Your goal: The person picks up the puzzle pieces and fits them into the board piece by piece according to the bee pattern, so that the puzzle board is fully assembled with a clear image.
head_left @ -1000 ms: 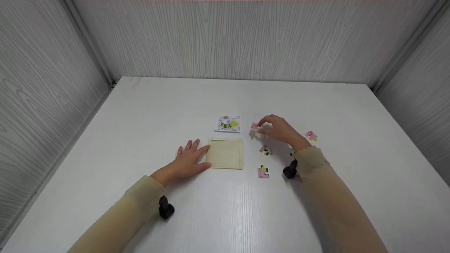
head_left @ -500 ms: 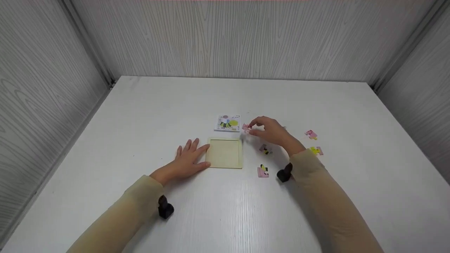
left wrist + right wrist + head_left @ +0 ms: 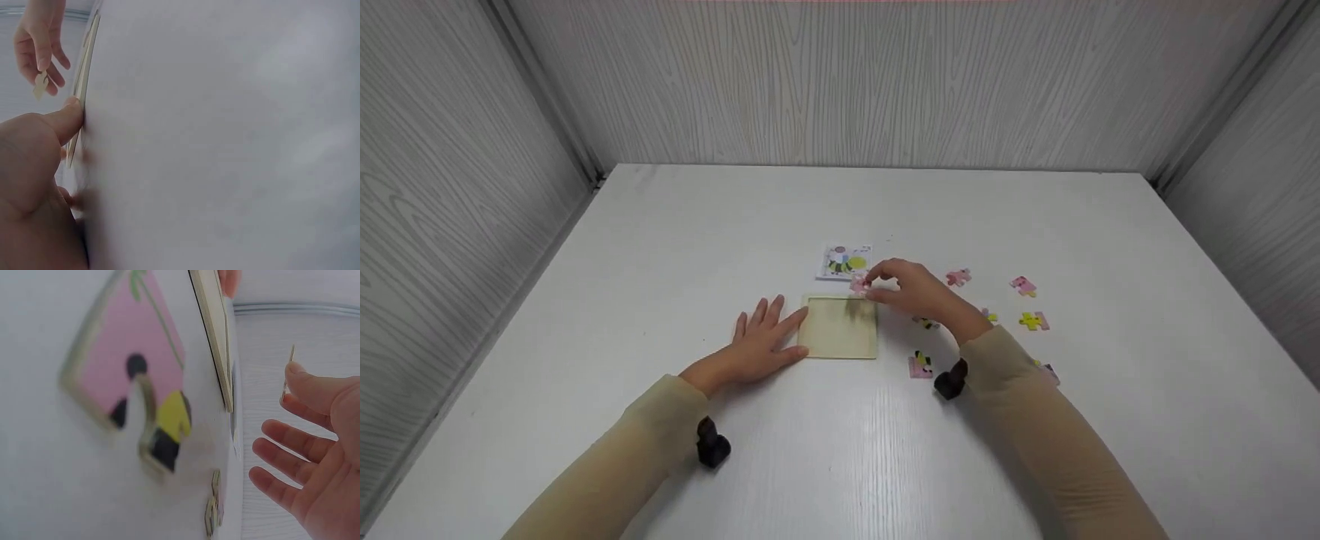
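Note:
My right hand [image 3: 911, 289] pinches a pink puzzle piece [image 3: 859, 284] between thumb and index finger, above the far right corner of a shallow square wooden tray [image 3: 840, 354]. In the right wrist view the piece [image 3: 288, 371] is seen edge-on, with the other fingers spread loosely. My left hand [image 3: 759, 345] lies flat on the table with fingers spread, its thumb and index finger touching the tray's left edge. The left wrist view shows the left thumb [image 3: 68, 118] against the tray's side. Behind the tray lies a square picture card [image 3: 840, 262] with a bee on it.
Several loose puzzle pieces lie to the right: a pink one [image 3: 958, 277], another pink one [image 3: 1023, 286], a yellow one [image 3: 1033, 321] and a pink, black and yellow one [image 3: 920, 365]. The right forearm [image 3: 1035, 405] partly covers others. Pale wood-grain panels [image 3: 840, 82] enclose the table.
The right hand has moved left with the pink puzzle piece, from right of the card to over the tray's far corner. Pieces under the right arm have come into view. The left hand stays still.

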The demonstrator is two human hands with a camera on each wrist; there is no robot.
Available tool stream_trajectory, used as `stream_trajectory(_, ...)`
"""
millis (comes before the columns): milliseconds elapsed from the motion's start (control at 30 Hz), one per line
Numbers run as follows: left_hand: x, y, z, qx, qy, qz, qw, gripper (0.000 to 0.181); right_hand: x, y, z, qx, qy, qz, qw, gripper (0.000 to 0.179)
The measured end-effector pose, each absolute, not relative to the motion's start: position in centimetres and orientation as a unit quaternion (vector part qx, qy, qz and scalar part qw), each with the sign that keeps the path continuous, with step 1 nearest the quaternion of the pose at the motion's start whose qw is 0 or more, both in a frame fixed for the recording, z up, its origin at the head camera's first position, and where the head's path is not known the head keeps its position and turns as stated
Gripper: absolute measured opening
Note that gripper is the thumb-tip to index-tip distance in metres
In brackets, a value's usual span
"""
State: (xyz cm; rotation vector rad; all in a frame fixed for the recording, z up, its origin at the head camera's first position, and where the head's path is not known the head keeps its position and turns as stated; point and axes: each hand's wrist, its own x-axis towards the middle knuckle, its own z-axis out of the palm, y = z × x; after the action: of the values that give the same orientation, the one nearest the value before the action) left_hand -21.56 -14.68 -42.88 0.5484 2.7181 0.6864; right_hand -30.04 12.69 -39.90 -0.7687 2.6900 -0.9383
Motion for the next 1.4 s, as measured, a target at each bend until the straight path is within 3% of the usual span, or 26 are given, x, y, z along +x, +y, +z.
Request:
stream_trajectory(733, -21.7, -14.5, -43.0, 0.195, 0.942, 0.235, 0.140, 0.067, -29.7, 8.0, -40.3, -0.317, 0.906, -0.249, 0.126, 0.022)
stream_trajectory(1400, -21.7, -14.6, -43.2, 0.189, 0.941, 0.246, 0.139, 0.067, -29.7, 5.3, -40.5, -0.335, 0.921, -0.178, 0.083, 0.018)
